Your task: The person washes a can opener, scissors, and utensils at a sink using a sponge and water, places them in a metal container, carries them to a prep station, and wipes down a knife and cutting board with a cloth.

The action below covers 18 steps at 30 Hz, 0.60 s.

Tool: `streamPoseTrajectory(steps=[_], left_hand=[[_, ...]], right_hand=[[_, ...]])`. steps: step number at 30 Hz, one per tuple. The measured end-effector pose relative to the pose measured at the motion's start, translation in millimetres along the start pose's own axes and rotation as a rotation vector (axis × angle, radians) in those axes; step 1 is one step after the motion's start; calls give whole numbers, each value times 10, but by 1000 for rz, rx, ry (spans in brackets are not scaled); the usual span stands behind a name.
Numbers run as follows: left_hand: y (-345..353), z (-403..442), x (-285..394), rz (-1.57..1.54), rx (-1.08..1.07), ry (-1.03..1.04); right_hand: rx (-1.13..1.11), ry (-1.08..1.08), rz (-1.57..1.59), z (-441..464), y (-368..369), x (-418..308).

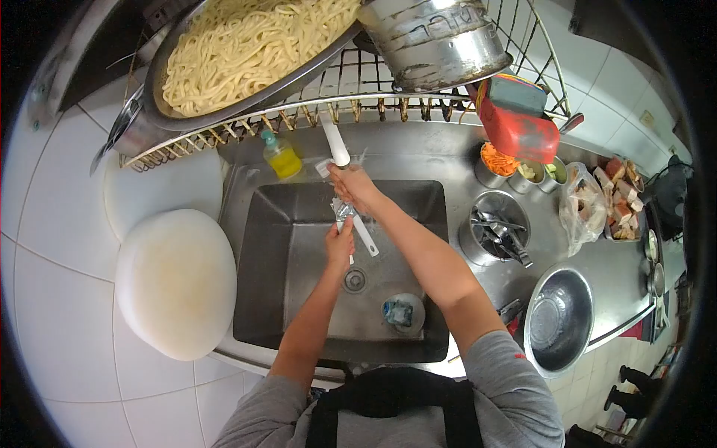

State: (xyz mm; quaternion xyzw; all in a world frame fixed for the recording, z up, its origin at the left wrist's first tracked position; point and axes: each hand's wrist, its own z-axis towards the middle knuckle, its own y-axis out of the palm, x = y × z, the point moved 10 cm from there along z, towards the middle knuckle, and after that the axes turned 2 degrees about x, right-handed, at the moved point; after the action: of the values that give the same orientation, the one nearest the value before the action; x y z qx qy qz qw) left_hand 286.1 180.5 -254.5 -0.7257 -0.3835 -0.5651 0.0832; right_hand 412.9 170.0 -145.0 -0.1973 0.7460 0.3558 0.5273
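Observation:
Over the sink [299, 284], my left hand [340, 240] is closed around white-handled utensils [365, 237] with metal heads. One handle slants down to the right and has a hole near its end; their exact kind is unclear. My right hand [355, 188] is closed just above, directly below the white tap spout [337, 145]. A small pale piece shows by its fingers, and what it grips is mostly hidden. Water splashes around this hand. On the sink floor, right of the drain [355, 280], a small white bowl [418, 317] holds a blue-green sponge [399, 312].
A soap bottle [282, 157] stands behind the sink. White round boards [175, 284] lie left. Overhead, a wire rack [299, 112] carries a noodle bowl [254, 101] and metal pot [441, 45]. Right are a utensil pot [478, 250], steel basin [532, 328] and vegetable containers [489, 175].

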Motion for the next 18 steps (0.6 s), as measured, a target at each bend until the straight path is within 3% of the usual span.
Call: streamPoseTrajectory(steps=[1,4,7,10,13,16,18], left_hand=[[4,-4,2,4,3,8],[-6,-23,50,28,39,7],[-29,35,69,37,37,24],[-43,82,68,25,51,20],[-9,72,50,-9,73,-24],[16,36,40,8,103,-45],[40,29,71,27,115,-39]], right_hand=[[67,16,-55,71,-77,66],[174,-393,-969,146,-109,-209],[34,-844,-1153,-176,130,-273],[-125,-864,-1014,-398,86,-262],[-6,-316,-858,-157,-259,-36],[47,-112,-734,-98,-442,30],[70,-202,-800,-140,-396,-34]])
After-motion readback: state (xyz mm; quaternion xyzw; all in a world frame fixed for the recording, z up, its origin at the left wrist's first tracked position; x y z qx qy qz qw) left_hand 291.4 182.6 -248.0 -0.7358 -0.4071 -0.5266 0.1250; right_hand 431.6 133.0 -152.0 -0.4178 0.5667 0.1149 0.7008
